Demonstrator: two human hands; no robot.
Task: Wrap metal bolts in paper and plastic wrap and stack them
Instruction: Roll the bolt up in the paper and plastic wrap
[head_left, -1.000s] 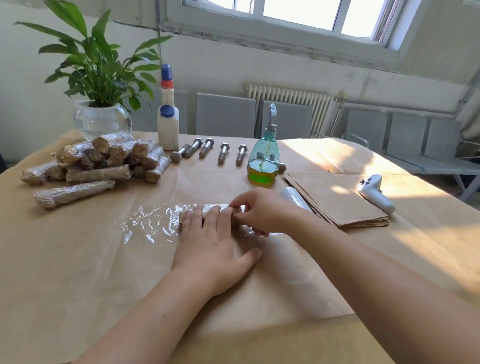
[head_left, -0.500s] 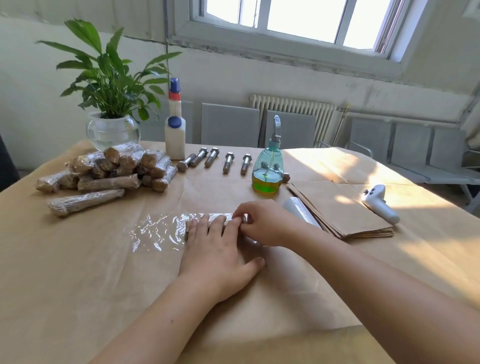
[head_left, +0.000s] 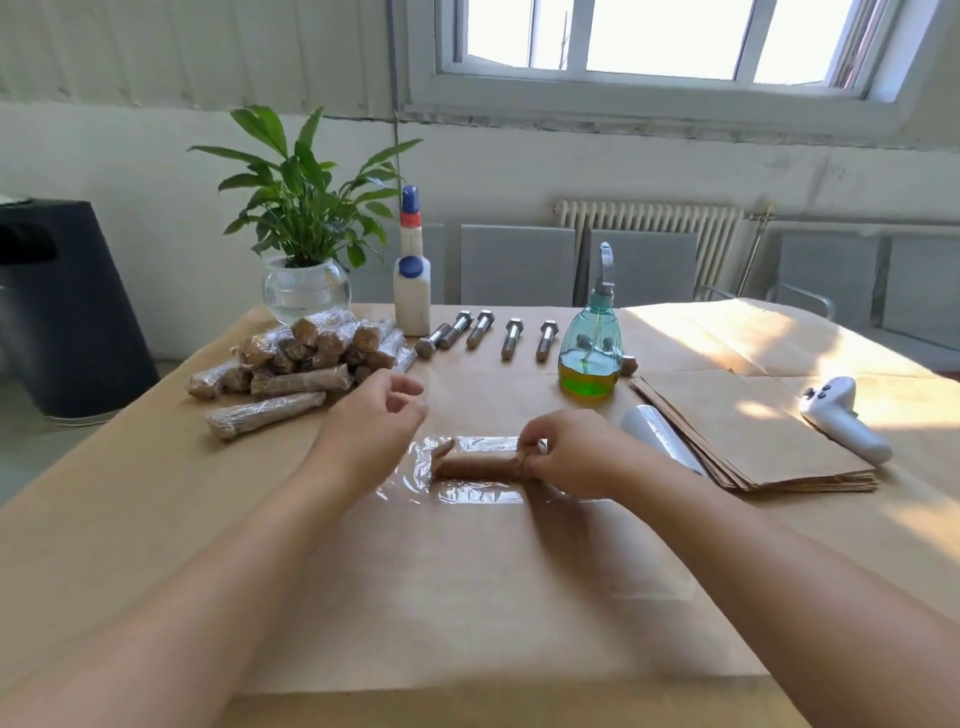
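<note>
A paper-wrapped bolt (head_left: 475, 466) lies on a sheet of clear plastic wrap (head_left: 470, 493) in the middle of the paper-covered table (head_left: 156, 519). My right hand (head_left: 566, 452) pinches the bolt's right end. My left hand (head_left: 371, 431) hovers just left of the bolt, lifted off the wrap, fingers loosely curled and holding nothing. A pile of wrapped bolts (head_left: 306, 358) sits at the back left. Several bare metal bolts (head_left: 483, 335) lie in a row at the back. A roll of plastic wrap (head_left: 660, 436) lies right of my right hand.
A stack of brown paper sheets (head_left: 753, 436) with a white controller (head_left: 841, 418) beside it is at the right. A green spray bottle (head_left: 592, 343), a white glue bottle (head_left: 412, 286) and a potted plant (head_left: 304, 249) stand at the back. A dark bin (head_left: 57, 306) stands left of the table.
My left hand lifted off the wrapped bolt and moved up and to the left, uncovering it. My right hand stayed on the bolt's right end. The camera tilted up.
</note>
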